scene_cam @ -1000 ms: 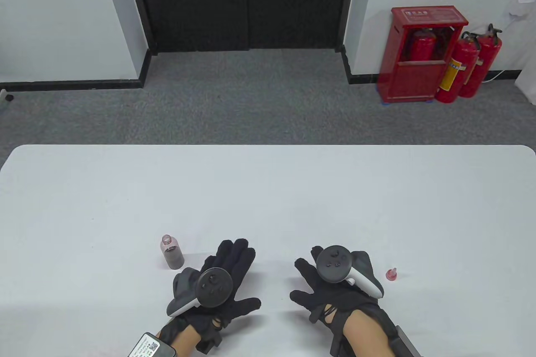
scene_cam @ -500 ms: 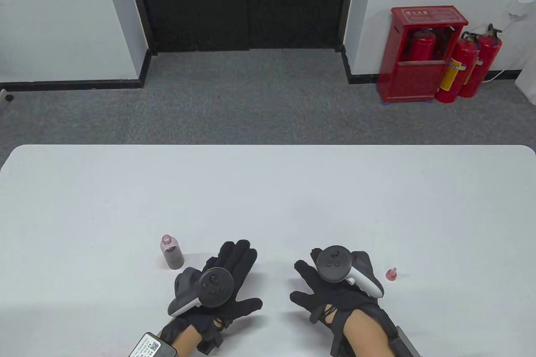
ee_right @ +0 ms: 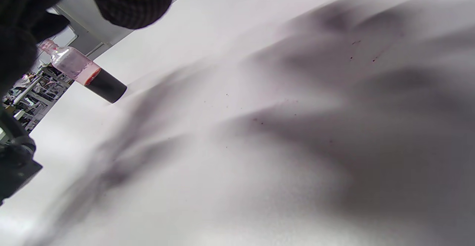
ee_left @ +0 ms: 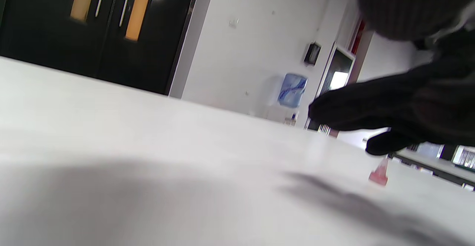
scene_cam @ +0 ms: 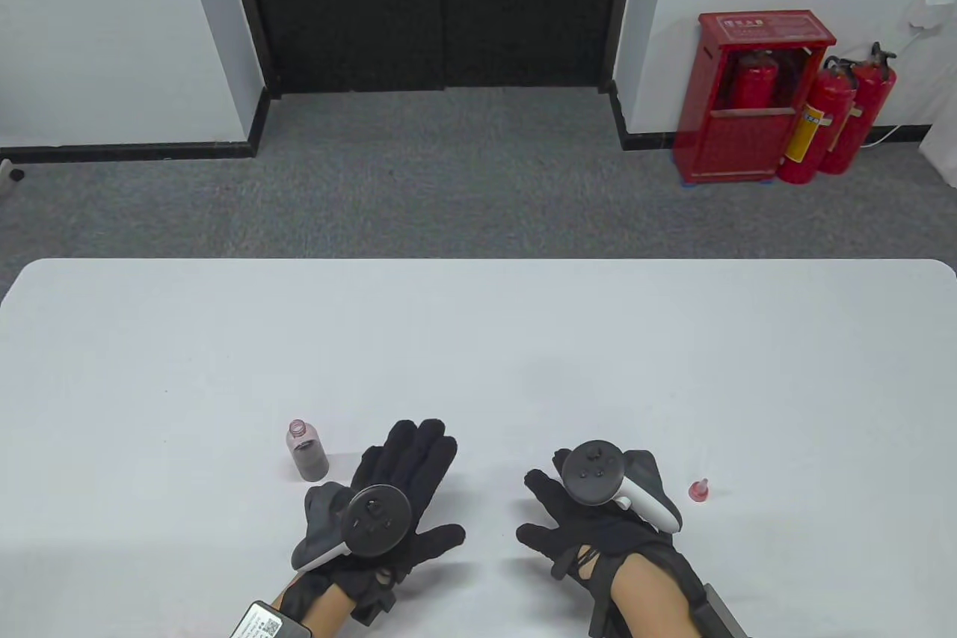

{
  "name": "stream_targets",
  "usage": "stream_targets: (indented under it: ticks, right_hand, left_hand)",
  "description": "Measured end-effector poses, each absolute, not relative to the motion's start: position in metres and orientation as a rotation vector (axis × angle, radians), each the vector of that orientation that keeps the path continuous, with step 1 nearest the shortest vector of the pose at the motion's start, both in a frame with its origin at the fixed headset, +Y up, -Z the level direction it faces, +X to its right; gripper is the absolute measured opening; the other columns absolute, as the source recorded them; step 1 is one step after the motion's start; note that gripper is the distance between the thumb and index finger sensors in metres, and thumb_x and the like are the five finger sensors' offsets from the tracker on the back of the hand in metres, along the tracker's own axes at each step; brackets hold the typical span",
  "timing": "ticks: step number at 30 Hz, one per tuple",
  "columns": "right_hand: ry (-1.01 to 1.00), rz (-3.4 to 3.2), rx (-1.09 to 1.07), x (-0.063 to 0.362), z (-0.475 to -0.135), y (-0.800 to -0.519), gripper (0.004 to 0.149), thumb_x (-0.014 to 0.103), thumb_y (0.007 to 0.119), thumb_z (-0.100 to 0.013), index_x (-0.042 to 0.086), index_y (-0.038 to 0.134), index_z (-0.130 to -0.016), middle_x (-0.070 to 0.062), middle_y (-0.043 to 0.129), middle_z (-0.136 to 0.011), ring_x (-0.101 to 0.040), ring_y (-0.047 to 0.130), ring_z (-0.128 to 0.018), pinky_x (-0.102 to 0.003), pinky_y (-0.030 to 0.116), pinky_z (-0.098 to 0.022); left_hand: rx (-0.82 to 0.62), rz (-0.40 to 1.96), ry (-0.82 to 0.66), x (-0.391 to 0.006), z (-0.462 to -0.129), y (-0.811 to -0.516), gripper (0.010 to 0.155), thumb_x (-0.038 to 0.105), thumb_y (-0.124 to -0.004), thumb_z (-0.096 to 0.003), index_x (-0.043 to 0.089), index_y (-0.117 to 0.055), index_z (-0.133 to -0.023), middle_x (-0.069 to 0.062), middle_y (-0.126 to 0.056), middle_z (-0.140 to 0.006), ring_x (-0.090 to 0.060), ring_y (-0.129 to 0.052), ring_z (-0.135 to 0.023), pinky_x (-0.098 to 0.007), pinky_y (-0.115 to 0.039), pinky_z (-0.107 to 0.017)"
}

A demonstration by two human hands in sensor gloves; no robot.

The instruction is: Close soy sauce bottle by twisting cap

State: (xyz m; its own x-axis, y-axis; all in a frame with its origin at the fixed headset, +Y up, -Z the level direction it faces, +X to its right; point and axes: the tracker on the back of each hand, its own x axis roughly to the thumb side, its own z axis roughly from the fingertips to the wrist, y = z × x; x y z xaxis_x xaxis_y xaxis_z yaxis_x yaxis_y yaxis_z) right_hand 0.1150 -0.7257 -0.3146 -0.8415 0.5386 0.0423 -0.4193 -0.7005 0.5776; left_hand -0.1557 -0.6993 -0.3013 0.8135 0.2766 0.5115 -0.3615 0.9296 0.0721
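Observation:
A small clear soy sauce bottle (scene_cam: 306, 450), dark liquid in its lower half and open at the top, stands on the white table (scene_cam: 478, 339) left of my hands; it also shows in the right wrist view (ee_right: 83, 71). Its small red cap (scene_cam: 699, 490) stands on the table to the right, seen too in the left wrist view (ee_left: 379, 172). My left hand (scene_cam: 404, 473) lies flat and open, just right of the bottle, holding nothing. My right hand (scene_cam: 568, 511) lies flat and open, left of the cap, holding nothing.
The table reaches far beyond the hands toward the back edge. Beyond it is grey carpet, a dark double door (scene_cam: 437, 2), and a red extinguisher cabinet (scene_cam: 748, 96) with extinguishers (scene_cam: 837, 114) at the right wall.
My left hand has shifted slightly left and toward me. My right hand has barely moved. The bottle and cap stand where they were.

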Motion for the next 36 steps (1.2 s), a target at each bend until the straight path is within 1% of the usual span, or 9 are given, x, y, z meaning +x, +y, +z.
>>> stream_targets:
  ticks: [4,6,10,15,19,24,27,31,36]
  right_hand:
    - [0.795,2.497,0.276,0.114,-0.315,-0.729,0.083,0.056,0.069,-0.045,0.029,0.030,-0.113,-0.014,0.000,-0.119,-0.047,-0.004,-0.104,-0.074,0.023,-0.068]
    - [0.804,2.496,0.277,0.114,-0.315,-0.730,0.083,0.056,0.069,-0.045,0.029,0.030,-0.113,-0.014,0.000,-0.119,-0.047,-0.004,-0.104,-0.074,0.023,-0.068]
    - [0.804,2.492,0.277,0.114,-0.315,-0.729,0.083,0.056,0.069,-0.045,0.029,0.031,-0.113,-0.014,0.000,-0.119,-0.047,-0.003,-0.104,-0.074,0.023,-0.068]
    - [0.815,2.494,0.284,0.114,-0.315,-0.730,0.083,0.056,0.069,-0.045,0.029,0.031,-0.113,-0.014,0.000,-0.119,-0.047,-0.003,-0.104,-0.074,0.023,-0.068]
    - [0.826,2.495,0.286,0.113,-0.315,-0.731,0.083,0.056,0.069,-0.045,0.029,0.030,-0.113,-0.014,0.000,-0.119,-0.047,-0.003,-0.104,-0.074,0.023,-0.068]
    - [0.811,2.495,0.295,0.113,-0.315,-0.730,0.083,0.056,0.069,-0.045,0.029,0.030,-0.113,-0.014,-0.001,-0.119,-0.047,-0.003,-0.104,-0.074,0.023,-0.068]
    - [0.815,2.492,0.294,0.113,-0.315,-0.730,0.083,0.056,0.069,-0.045,0.029,0.030,-0.113,-0.014,-0.001,-0.119,-0.047,-0.003,-0.104,-0.074,0.023,-0.068]
    - [0.824,2.491,0.294,0.113,-0.315,-0.730,0.083,0.056,0.069,-0.045,0.029,0.030,-0.113,-0.014,-0.001,-0.119,-0.047,-0.003,-0.104,-0.074,0.023,-0.068]
    - [0.821,2.493,0.295,0.113,-0.315,-0.730,0.083,0.056,0.069,-0.045,0.029,0.029,-0.113,-0.014,-0.001,-0.119,-0.047,-0.004,-0.104,-0.074,0.022,-0.068]
  left_hand:
    - [0.406,0.219,-0.525,-0.167,-0.293,-0.676,0.100,0.071,-0.079,-0.0342,0.037,-0.027,-0.112,0.010,-0.024,-0.127,-0.035,-0.023,-0.120,-0.066,-0.030,-0.078]
    - [0.473,0.212,-0.501,-0.179,-0.295,-0.669,0.100,0.071,-0.078,-0.0350,0.037,-0.025,-0.112,0.010,-0.020,-0.126,-0.035,-0.017,-0.119,-0.067,-0.025,-0.076]
    - [0.518,0.364,-0.335,-0.223,-0.310,-0.664,0.103,0.071,-0.078,-0.0357,0.036,-0.019,-0.112,0.009,-0.013,-0.125,-0.036,-0.006,-0.116,-0.068,-0.016,-0.073]
    - [0.474,0.500,-0.160,-0.274,-0.327,-0.673,0.116,0.076,-0.083,-0.0296,0.032,-0.015,-0.112,0.005,-0.010,-0.126,-0.041,-0.003,-0.115,-0.071,-0.014,-0.070]
    - [0.394,0.653,-0.013,-0.308,-0.339,-0.694,0.121,0.076,-0.092,-0.0229,0.030,-0.026,-0.114,0.001,-0.018,-0.127,-0.044,-0.008,-0.115,-0.073,-0.018,-0.069]
    - [0.107,0.875,0.105,-0.328,-0.355,-0.730,0.126,0.071,-0.099,-0.0197,0.026,-0.031,-0.115,-0.001,-0.021,-0.128,-0.048,-0.007,-0.113,-0.075,-0.017,-0.068]
    - [-0.019,0.868,0.162,-0.326,-0.362,-0.752,0.124,0.069,-0.101,-0.0212,0.025,-0.034,-0.116,-0.001,-0.026,-0.128,-0.049,-0.010,-0.113,-0.074,-0.018,-0.069]
    - [0.048,0.777,0.337,-0.321,-0.362,-0.764,0.106,0.064,-0.103,-0.0242,0.031,-0.053,-0.112,0.003,-0.048,-0.125,-0.049,-0.030,-0.116,-0.072,-0.027,-0.071]
    - [-0.030,0.616,0.393,-0.314,-0.365,-0.770,0.099,0.065,-0.101,-0.0261,0.032,-0.059,-0.110,0.003,-0.054,-0.124,-0.049,-0.035,-0.115,-0.070,-0.031,-0.073]
